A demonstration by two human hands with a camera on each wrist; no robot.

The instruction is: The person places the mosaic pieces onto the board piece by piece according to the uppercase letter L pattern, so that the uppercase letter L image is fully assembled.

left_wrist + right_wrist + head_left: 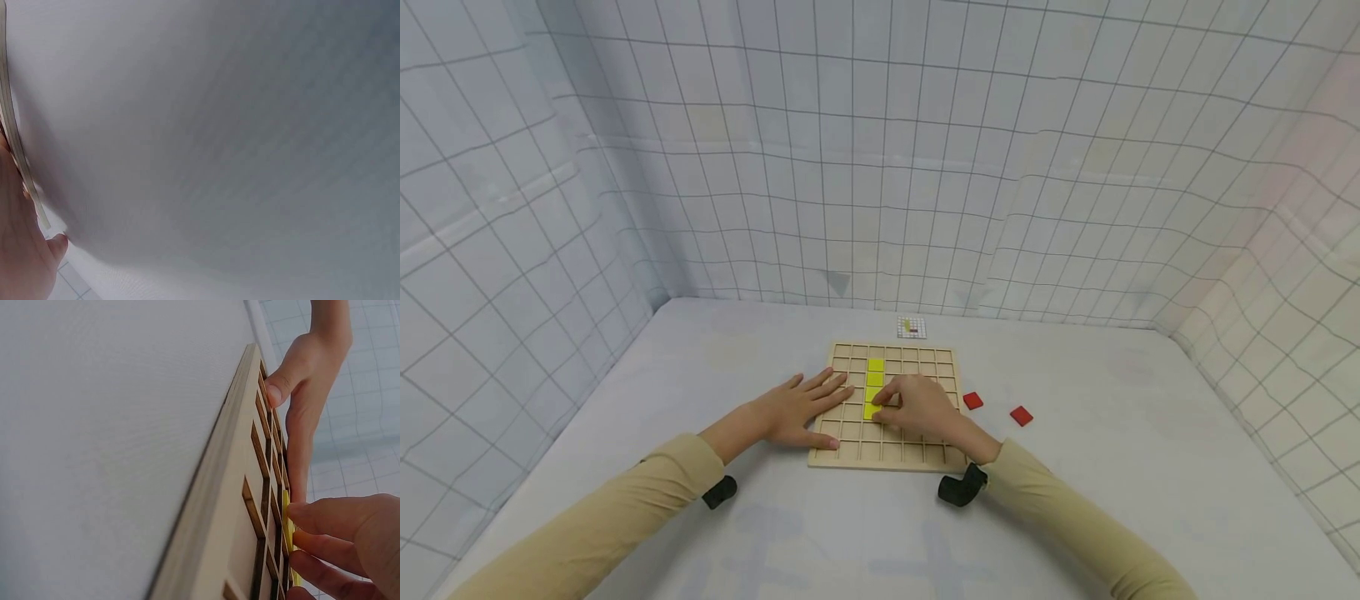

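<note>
There on the pale worktop (1105,417) lay the wooden grid board (887,468), and the right hand (921,406) was right in the action: thumb and forefinger pinched together at the lowest yellow tile (869,412), down in the same column as three more yellow tiles (876,379) running straight away towards the board's far edge. Over on the other flank, the left hand (793,414) spread itself across the board's left side, fingers straight and apart, thumb out towards the near corner, nothing in its grasp. Off to the right, one red tile (973,401) sat just beside the board's edge, and a second red tile (1021,415) lay farther out, both flat on the worktop. Beyond the far edge was a small card (912,327), a printed grid with yellow and red marks, and behind it all rose a grid-lined backdrop (880,167).
</note>
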